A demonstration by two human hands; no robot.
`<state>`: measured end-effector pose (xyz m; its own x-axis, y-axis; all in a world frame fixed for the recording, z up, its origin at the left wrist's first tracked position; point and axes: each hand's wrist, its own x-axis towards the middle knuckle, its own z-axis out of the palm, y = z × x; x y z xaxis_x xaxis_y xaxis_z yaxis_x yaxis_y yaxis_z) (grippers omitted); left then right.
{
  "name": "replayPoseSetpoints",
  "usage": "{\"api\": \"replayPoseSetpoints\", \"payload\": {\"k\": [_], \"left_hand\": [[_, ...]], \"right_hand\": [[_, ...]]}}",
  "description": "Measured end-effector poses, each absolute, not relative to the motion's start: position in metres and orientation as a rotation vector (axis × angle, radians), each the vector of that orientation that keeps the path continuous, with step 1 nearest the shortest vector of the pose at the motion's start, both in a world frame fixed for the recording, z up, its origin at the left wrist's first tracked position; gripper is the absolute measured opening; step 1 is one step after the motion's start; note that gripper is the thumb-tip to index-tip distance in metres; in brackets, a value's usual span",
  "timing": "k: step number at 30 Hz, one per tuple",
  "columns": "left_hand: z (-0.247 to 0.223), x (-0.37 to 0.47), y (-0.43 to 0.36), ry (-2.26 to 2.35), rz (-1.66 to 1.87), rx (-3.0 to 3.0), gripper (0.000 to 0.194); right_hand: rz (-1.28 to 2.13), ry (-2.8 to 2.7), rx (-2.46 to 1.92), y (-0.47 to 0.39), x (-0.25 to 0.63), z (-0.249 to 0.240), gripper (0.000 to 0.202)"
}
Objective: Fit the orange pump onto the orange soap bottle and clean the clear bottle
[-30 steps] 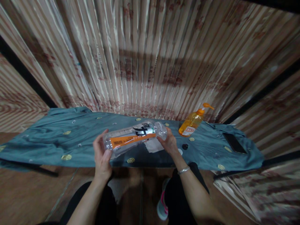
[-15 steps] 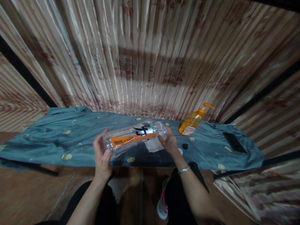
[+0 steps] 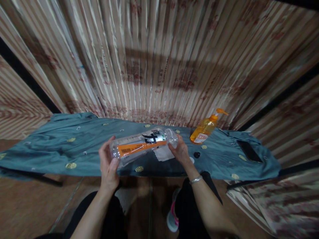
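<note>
A clear plastic bottle with an orange, silver and black label lies nearly level between my hands, its neck toward the right. My left hand is closed around its base, thumb on the near side. Around the neck end, my right hand grips with thumb and fingers; the mouth is partly hidden by that hand. Beneath the neck lies a white sheet, perhaps paper, on the cloth. Just right of my right hand are a small black cap-like piece and a white round piece, partly covered by my wrist.
A pump bottle of orange liquid stands at the back right. A dark phone lies farther right. The narrow table is covered by a green-blue cloth. Behind it hangs a striped curtain, with black frame bars at both sides.
</note>
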<state>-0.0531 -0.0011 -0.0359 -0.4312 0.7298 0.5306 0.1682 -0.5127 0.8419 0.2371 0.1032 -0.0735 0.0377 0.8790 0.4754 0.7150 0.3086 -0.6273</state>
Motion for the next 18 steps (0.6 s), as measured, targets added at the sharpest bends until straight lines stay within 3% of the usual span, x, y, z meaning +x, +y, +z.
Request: {"api": "replayPoseSetpoints", "payload": {"k": [18], "left_hand": [[-0.0334,-0.0525,-0.0016,1.264,2.005,1.382,0.07]], "right_hand": [[0.243,-1.729,-1.441,0.1019,0.2377,-0.0716,0.049]]}}
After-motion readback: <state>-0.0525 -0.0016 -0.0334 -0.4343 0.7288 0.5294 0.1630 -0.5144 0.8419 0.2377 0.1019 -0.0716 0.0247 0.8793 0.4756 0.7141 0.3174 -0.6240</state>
